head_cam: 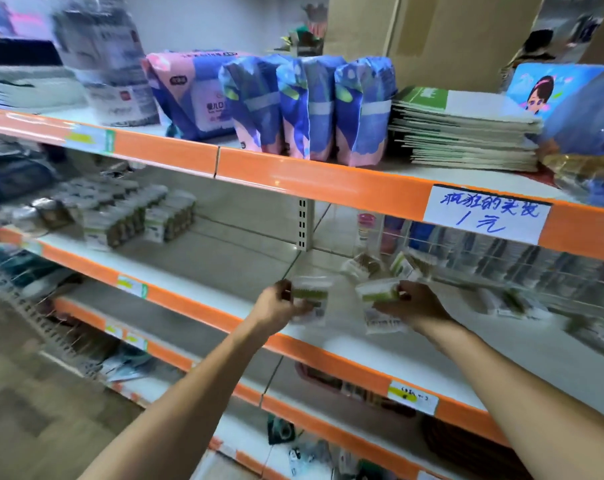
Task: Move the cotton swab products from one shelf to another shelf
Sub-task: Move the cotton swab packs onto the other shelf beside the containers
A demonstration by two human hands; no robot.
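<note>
Cotton swab packs (310,296) are pinched one in the left hand (282,304) and one in the right hand (415,304), and, being slippery, may drop onto the shelf (196,271).

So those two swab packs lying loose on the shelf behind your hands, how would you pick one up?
Judging loosely: take a loose swab pack by its short ends, coming from the open front of the middle shelf. It lies tilted, and the wire rack crowds its right side.
</note>
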